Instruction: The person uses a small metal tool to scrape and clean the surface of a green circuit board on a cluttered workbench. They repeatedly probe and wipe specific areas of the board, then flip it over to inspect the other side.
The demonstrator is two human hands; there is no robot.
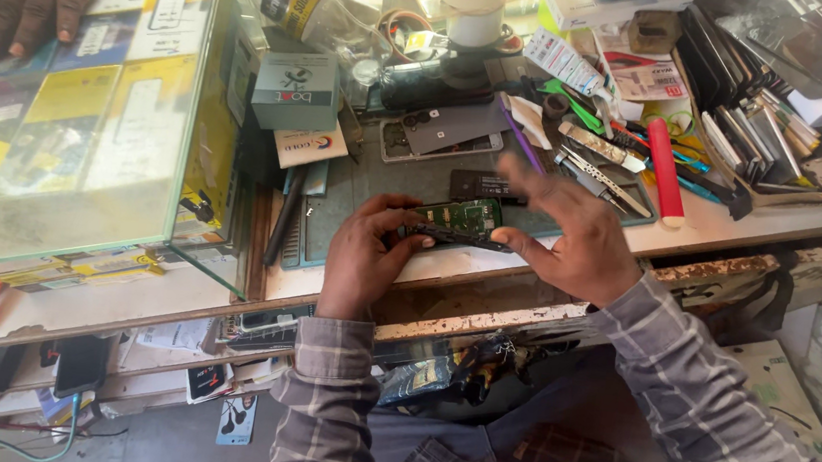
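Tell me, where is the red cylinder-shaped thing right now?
The red cylinder lies on the workbench in the head view, beyond the right hand, between the metal tweezers and the row of upright tools.

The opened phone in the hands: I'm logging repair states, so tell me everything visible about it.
The phone is a small dark handset with its back cover off, baring a green circuit board with small metal parts inside a black frame. It lies roughly level, long side across the view, held just above the near edge of the workbench. The left hand grips its left end with curled fingers; the right hand pinches its right end with the thumb, other fingers spread. Its screen side is hidden.
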